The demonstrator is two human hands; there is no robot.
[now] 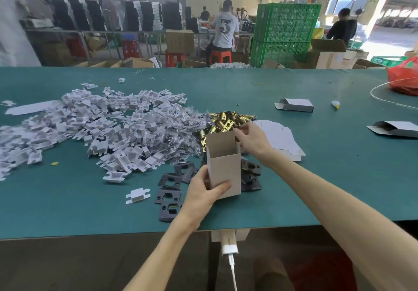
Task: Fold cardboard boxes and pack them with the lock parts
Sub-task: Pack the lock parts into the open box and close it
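Head view, cardboard box upright above green table, left hand gripping its lower end, right hand pinching its top rim, brass latches just behind box, black plates left of it, flat blanks right of it, white inserts farther left

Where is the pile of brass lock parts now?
Head view, middle of the table: the brass parts lie just behind the cardboard box, clear bags on their left, flat white cardboard on their right.
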